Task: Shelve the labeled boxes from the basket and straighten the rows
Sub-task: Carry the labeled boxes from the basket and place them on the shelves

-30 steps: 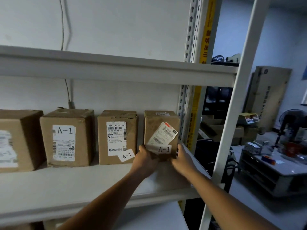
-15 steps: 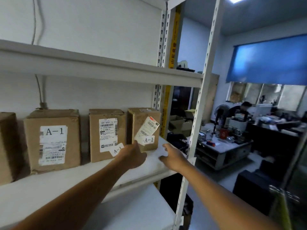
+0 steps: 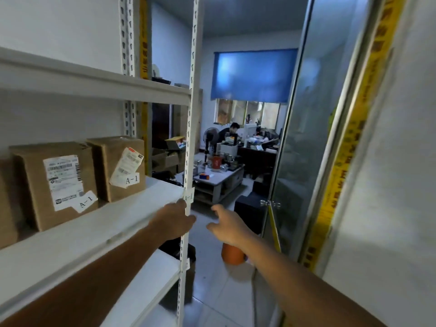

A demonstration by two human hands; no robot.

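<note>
Turning from the shelf, we hold both hands loose and empty: left hand (image 3: 173, 223), right hand (image 3: 227, 226). Left of them, boxes (image 3: 118, 166) stand shelved; the basket is unseen.

"A-1" on boxes (image 3: 63, 182), upright (image 3: 188, 197)

**Boxes on the shelf, room beyond**

Two boxes stand side by side on the shelf (image 3: 132, 208): the rightmost box (image 3: 118, 166) just beside the left box (image 3: 56, 182). The upright post (image 3: 190, 147) stands at the shelf's right front corner. Behind it, farther back, sits a worktop (image 3: 224, 175).
</note>
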